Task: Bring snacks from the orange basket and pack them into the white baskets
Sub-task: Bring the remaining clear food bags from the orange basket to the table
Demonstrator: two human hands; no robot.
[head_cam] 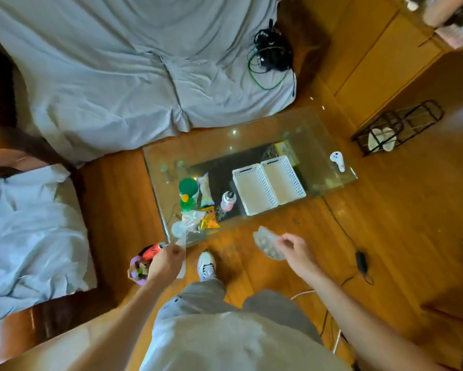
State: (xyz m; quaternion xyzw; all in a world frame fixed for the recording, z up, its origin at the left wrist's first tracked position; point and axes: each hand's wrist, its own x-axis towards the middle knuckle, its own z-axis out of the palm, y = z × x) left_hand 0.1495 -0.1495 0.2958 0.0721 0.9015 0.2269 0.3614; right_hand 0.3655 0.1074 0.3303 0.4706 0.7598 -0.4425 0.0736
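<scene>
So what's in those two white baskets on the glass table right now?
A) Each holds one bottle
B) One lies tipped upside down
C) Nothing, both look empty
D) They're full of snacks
C: the two white baskets stand side by side, open side up, on the glass table, and only their bare white bottoms show; the snacks lie in a cluster beside them on the glass.
</scene>
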